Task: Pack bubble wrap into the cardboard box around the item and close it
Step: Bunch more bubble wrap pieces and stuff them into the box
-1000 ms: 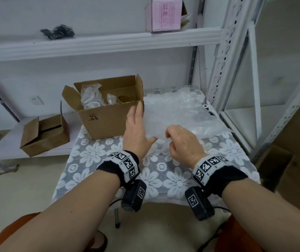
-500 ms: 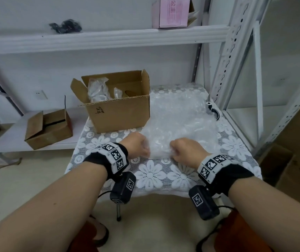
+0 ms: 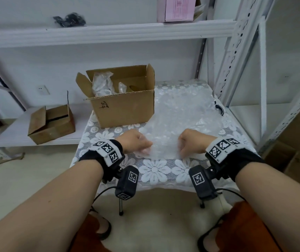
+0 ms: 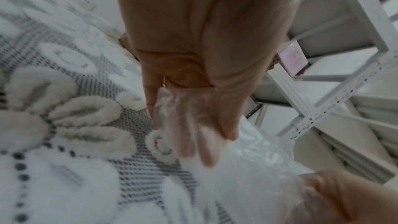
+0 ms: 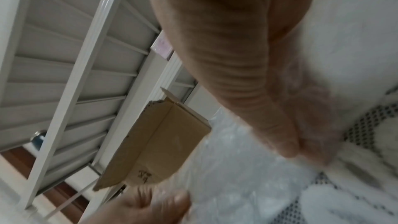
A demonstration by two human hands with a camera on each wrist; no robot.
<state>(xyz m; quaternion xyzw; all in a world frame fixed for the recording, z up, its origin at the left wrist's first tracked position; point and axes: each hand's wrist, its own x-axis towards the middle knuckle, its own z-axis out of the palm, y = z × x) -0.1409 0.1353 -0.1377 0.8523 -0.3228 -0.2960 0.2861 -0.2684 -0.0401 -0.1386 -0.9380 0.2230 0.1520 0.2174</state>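
An open cardboard box (image 3: 125, 110) stands at the table's back left, with crumpled bubble wrap (image 3: 102, 84) inside it; the item itself is hidden. A clear bubble wrap sheet (image 3: 180, 120) lies flat to the right of the box. My left hand (image 3: 136, 142) pinches the sheet's near left corner, and in the left wrist view the bubble wrap sheet (image 4: 247, 168) covers my left hand's fingers (image 4: 193, 134). My right hand (image 3: 191, 142) pinches the near right corner between thumb and fingers (image 5: 310, 125). The cardboard box (image 5: 163, 142) shows in the right wrist view.
The table wears a white floral lace cloth (image 3: 156, 170). A second, smaller cardboard box (image 3: 51, 122) sits on a low shelf to the left. White metal shelving (image 3: 236, 51) rises at the right, with a pink box (image 3: 178, 8) on the upper shelf.
My left hand has left the box's side and come down to the sheet's near edge. Both hands now pinch that edge, further apart than half a second ago.
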